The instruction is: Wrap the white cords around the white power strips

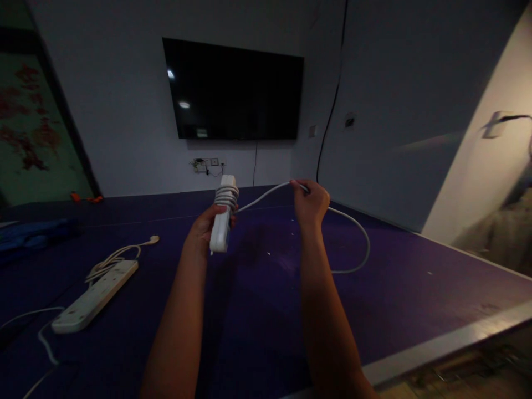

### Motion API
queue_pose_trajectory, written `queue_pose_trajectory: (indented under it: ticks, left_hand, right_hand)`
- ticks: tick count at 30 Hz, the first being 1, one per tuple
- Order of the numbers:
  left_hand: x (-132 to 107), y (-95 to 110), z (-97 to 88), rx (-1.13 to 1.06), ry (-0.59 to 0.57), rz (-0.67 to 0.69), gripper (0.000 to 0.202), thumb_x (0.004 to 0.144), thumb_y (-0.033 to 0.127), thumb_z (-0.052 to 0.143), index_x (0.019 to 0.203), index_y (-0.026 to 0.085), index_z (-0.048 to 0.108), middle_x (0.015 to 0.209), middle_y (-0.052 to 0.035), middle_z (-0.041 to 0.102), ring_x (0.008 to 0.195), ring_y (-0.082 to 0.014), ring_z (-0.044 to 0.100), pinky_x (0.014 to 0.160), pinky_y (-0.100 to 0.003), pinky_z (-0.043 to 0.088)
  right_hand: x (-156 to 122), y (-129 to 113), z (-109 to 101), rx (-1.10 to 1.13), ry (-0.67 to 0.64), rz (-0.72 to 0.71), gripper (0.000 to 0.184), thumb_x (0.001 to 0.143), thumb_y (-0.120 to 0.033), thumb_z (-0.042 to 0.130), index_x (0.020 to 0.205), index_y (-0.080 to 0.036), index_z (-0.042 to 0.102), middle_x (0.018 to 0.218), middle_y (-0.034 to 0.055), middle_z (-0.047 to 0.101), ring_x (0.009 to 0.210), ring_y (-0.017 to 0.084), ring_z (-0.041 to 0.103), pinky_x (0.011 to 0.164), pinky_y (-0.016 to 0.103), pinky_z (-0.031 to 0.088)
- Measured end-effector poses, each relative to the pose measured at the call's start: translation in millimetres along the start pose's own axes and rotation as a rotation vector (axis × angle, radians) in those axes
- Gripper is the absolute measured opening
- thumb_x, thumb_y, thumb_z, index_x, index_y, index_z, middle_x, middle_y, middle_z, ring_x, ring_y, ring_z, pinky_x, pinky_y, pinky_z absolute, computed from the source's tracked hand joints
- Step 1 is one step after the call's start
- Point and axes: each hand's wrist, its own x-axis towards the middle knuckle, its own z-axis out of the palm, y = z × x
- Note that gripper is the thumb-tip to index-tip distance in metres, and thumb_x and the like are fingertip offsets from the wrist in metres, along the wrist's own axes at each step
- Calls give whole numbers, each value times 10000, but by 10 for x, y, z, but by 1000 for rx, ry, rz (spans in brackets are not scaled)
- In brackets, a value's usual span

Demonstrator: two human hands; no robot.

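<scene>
Past forearms [177,338]: grasping white strip [218,235] in left hand [204,221], leftward of right fingers [296,183], lengthwise across cable [265,195] pinched there.

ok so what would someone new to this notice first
Probably the big black television on the far wall. Below it, near the centre, the left hand holds a white power strip with cord wound around it, and the right hand grips the cord further along. A second power strip lies at lower left on the purple surface.
</scene>
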Motion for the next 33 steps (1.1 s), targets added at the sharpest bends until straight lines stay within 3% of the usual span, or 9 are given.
queue_pose_trajectory:
  ticks: [5,9,12,17,22,26,33]
  left_hand:
    - [-63,103,50,-199,-68,25,545,716,334,540,1203,92,512,1008,-145,662,733,-162,641,663,-266,546]
    - [-86,123,18,-269,-95,-55,703,784,563,489,1315,105,435,1114,-185,626,740,-163,638,640,-263,534]
    - [-85,97,21,-288,-118,-94,759,795,624,461,1355,115,395,1128,-189,618,739,-159,641,632,-258,531]
    - [-66,16,70,-230,-170,-153,681,844,538,464,1369,113,376,1139,-185,619,720,-162,665,653,-275,552]
    - [-20,-67,85,-137,-163,-117,531,866,314,476,1348,111,383,1124,-170,640,758,-188,687,688,-300,568]
    - [-12,-69,97,-131,-141,-84,549,796,178,504,1331,113,400,1069,-142,668,750,-179,689,694,-270,564]
    - [-64,-35,179,-153,-105,-12,566,736,155,499,1297,104,437,1093,-124,663,717,-146,681,683,-237,565]
  right_hand:
    - [32,57,-68,10,25,26,284,817,-407,539,809,-176,703,774,61,683,728,186,600,667,291,395]
    - [44,67,-102,-18,45,30,303,835,-423,514,812,-180,695,782,60,681,717,189,593,654,293,393]
    - [43,70,-112,-46,77,63,292,840,-413,517,811,-183,694,773,62,674,723,191,585,654,294,385]
    - [31,107,-125,-74,163,155,291,839,-399,523,840,-165,696,791,79,663,744,201,569,669,304,371]
    - [40,205,-117,-74,174,205,305,834,-404,521,864,-158,699,787,87,663,772,221,574,700,324,380]
    - [53,348,-79,-103,91,208,321,814,-409,532,841,-145,712,796,113,676,780,238,587,700,339,393]
    - [-21,586,79,-249,-88,194,283,761,-396,579,793,-167,743,777,124,705,723,242,622,648,333,420]
